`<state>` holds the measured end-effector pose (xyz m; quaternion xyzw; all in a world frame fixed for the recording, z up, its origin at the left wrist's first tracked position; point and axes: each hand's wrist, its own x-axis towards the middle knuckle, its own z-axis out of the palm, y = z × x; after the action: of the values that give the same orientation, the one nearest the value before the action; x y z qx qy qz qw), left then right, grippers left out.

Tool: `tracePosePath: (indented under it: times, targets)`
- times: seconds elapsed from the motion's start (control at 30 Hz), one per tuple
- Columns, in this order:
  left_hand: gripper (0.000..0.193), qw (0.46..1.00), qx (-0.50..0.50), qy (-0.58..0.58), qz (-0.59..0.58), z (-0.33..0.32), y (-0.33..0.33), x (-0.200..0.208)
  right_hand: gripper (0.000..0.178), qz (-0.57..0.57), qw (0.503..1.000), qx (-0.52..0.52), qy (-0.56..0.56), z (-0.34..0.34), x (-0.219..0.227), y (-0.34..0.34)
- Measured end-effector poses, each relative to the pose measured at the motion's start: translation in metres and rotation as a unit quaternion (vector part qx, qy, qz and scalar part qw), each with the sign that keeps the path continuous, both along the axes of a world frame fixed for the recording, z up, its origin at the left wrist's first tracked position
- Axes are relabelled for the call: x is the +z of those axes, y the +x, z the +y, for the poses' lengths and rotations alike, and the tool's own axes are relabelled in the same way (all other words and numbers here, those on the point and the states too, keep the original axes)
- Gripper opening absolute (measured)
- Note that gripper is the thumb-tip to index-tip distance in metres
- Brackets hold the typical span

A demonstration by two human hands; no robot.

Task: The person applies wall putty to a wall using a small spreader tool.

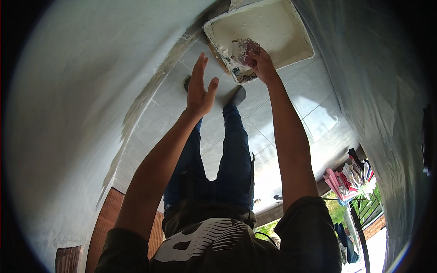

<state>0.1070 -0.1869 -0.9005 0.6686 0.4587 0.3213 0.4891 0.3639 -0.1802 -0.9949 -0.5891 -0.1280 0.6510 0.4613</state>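
Right fingers (260, 56) grip 1 tool (245, 50) | left fingers (198, 69) straight | 1 tray (298, 58)

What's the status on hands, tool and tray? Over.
Left hand open, empty. Right hand gripping reddish-brown tool. Cream-coated tray beneath tool. Translucent sheeting hanging along right side.

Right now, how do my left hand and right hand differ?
Your left hand is empty with its fingers straight, while your right hand has its fingers bent in a grip on a reddish tool, too blurred to identify.
In the view, the left hand shows outside the tray, to its left; the right hand shows against the tray.
Both are bare and stretched out ahead of you.
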Motion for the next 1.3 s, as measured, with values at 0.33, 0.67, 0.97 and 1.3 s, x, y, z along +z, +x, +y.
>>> tracePosePath:
  times: [0.33, 0.67, 0.97, 1.3]
  targets:
    - [0.081, 0.996, 0.026, 0.067, -0.050, 0.016, 0.019, 0.075, 0.040, 0.122, 0.981, -0.097, 0.113, -0.013, 0.133, -0.014]
    - [0.077, 0.966, 0.043, 0.209, -0.144, 0.046, 0.058, 0.206, 0.038, 0.154, 0.959, -0.086, 0.222, -0.004, 0.277, -0.015]
    - [0.076, 0.918, 0.033, 0.338, -0.207, 0.064, 0.060, 0.334, 0.042, 0.127, 0.937, -0.039, 0.324, 0.009, 0.406, -0.023]
    - [0.080, 0.845, 0.018, 0.486, -0.223, 0.093, 0.026, 0.446, 0.041, 0.137, 0.887, -0.030, 0.441, 0.028, 0.521, -0.063]
